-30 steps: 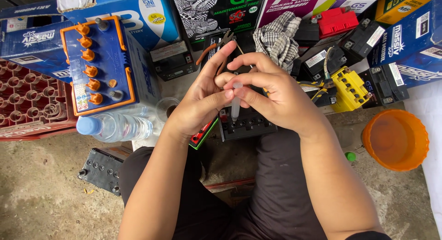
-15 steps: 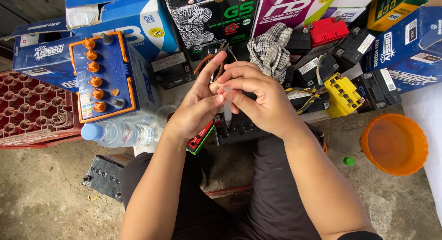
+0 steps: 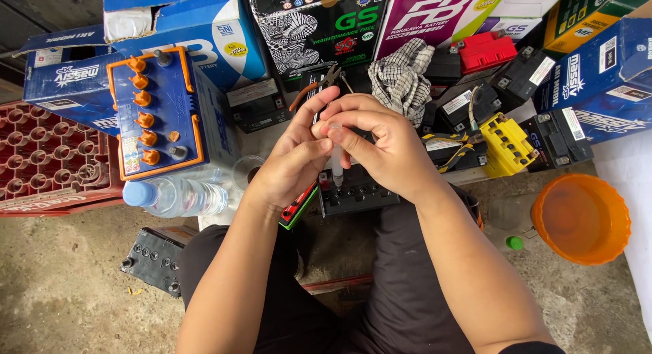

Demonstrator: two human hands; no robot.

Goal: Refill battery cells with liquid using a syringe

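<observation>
Both my hands meet over a small black battery that rests on my lap. My right hand pinches a thin clear syringe held upright, its tip touching the battery's top. My left hand steadies the syringe's upper end with the fingertips. The syringe's top is hidden under my fingers.
A blue battery with orange caps stands to the left beside a clear water bottle and a red crate. Boxes and several small batteries crowd the back. An orange bowl sits right; a black battery lies lower left.
My hands stayed together around the syringe. The view has shifted a little, and the syringe now shows more clearly, upright on the battery's top.
</observation>
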